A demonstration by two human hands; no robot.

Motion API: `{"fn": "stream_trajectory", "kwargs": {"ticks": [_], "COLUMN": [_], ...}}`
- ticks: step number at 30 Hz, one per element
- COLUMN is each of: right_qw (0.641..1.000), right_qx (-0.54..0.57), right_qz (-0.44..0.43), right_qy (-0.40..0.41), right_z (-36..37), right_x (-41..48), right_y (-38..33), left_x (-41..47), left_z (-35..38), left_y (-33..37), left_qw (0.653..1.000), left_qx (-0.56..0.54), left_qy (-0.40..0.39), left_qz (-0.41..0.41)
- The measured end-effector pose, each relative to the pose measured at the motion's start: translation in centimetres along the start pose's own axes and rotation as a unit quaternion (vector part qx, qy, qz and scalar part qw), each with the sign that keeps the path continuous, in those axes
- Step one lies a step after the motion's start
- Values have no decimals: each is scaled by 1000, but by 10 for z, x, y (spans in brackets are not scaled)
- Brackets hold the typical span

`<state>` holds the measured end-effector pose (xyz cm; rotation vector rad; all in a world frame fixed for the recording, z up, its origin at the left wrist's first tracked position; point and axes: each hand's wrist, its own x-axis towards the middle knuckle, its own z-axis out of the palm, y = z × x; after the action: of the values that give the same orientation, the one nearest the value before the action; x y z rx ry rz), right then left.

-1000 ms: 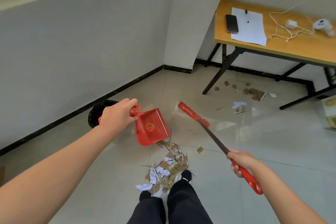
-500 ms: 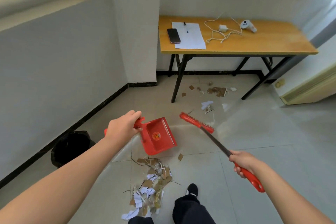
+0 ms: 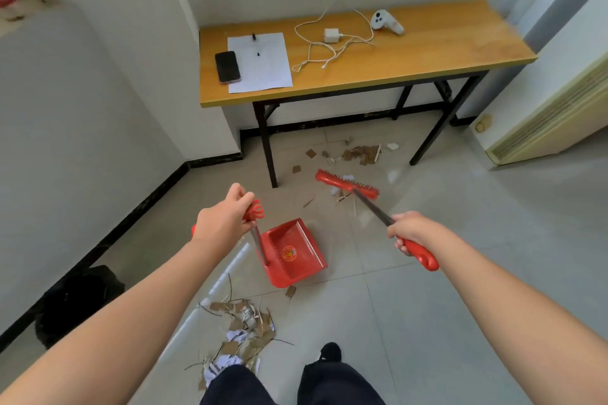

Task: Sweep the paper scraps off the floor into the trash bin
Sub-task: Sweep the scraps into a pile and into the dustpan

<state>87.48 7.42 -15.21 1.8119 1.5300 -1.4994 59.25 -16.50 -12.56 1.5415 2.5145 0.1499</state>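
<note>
— How is your light?
— Bright and even, daylight in tone. Your glossy pale grey tiled floor [image 3: 444,273] throws back white glare: a streak beside your left forearm [image 3: 148,289] and a patch near the red plastic broom head [image 3: 345,185].

— Shadows?
— Soft ones only, under the orange wooden table with black metal legs [image 3: 427,52].

— Sharpness?
— The centre is fairly crisp, slightly smeared by compression. Your wide lens bends the white walls [image 3: 82,125] and the table's edge. The top-left corner is blurred, and the black trash bin [image 3: 75,302] sits dark, its detail lost.
</note>
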Motion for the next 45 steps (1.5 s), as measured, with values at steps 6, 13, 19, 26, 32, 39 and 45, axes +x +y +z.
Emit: {"fn": "stream_trajectory", "kwargs": {"ticks": [6, 13, 19, 26, 32, 39, 45], "right_qw": [1000, 998, 998, 999, 999, 995, 994], "right_qx": [14, 34, 45, 39, -26, -68, -71], "right_qz": [8, 33, 34, 29, 28, 67, 83], "right_qy": [7, 35, 14, 13, 13, -33, -18], "right_z": [-43, -70, -116, -182, -251, -304, -296], "right_x": [37, 91, 139, 210, 277, 347, 401], "right_y": [-41, -104, -160, -198, -219, -239, -215], "left_x": [59, 132, 190, 240, 269, 296, 318], "left_z": [15, 33, 41, 30, 20, 18, 17], "left_y": [46, 70, 91, 125, 154, 172, 187], "left_qw": [1000, 998, 993, 995, 998, 999, 997], "left_qx": [2, -56, -108, -88, -20, 31, 20], "left_qy": [4, -9, -27, -19, 5, -9, 1], "left_qz": [1, -21, -24, -51, -54, -30, -75]}}
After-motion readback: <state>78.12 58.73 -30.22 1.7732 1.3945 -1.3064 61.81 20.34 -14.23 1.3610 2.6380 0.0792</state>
